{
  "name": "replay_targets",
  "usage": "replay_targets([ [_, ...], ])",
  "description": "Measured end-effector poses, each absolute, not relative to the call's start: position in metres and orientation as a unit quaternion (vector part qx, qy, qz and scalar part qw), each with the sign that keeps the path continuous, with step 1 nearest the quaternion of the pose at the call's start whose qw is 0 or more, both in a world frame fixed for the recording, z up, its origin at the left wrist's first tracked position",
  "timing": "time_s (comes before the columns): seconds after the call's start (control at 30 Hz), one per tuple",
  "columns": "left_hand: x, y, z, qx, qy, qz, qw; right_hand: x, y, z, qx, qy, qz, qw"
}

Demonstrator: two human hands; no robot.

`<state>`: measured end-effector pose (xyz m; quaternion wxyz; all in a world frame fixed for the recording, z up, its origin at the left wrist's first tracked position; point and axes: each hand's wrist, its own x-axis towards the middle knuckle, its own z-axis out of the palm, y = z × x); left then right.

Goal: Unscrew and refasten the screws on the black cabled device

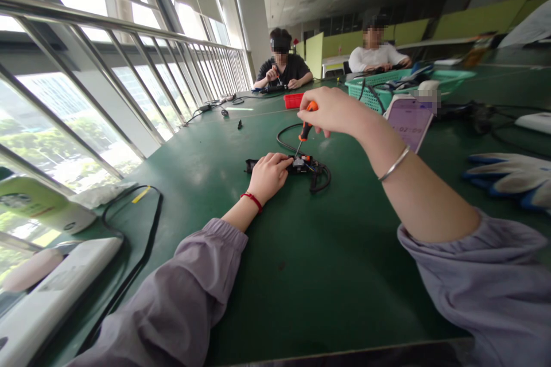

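Lilac sleeves (486, 292), foreground. Right hand (333, 110): fingers grasping orange-black screwdriver (305, 131), tip at black device (300, 165). Left hand (269, 176): atop device, grip unclear. Phone (408, 120) partly hiding green basket (356, 90); gloves (510, 173) at right.

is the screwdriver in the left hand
No, the right hand grips the orange screwdriver, while the left hand is on the black device.

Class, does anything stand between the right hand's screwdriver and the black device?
Nothing visible does. The screwdriver slants from the right hand down to the black device; whether its tip touches is too small to tell. The left hand rests on the device, beside the screwdriver.
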<state>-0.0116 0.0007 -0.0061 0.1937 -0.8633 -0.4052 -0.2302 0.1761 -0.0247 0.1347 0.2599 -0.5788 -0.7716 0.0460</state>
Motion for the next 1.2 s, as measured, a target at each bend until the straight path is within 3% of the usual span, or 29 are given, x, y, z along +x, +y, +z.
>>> replay_targets([
  [0.13,-0.012,0.001,-0.006,-0.863,-0.406,-0.23,0.195,0.174,-0.027,0.136,-0.569,-0.781,0.091,0.243],
  [0.63,-0.012,0.002,-0.007,-0.865,-0.403,-0.229,0.192,0.178,-0.02,0.132,-0.611,-0.733,-0.026,0.297],
  [0.87,-0.012,0.002,-0.008,-0.863,-0.401,-0.233,0.2,0.175,-0.02,0.132,-0.59,-0.758,0.034,0.276],
  [1.2,-0.012,0.001,-0.006,-0.864,-0.406,-0.229,0.19,0.175,-0.017,0.13,-0.588,-0.754,-0.012,0.294],
])
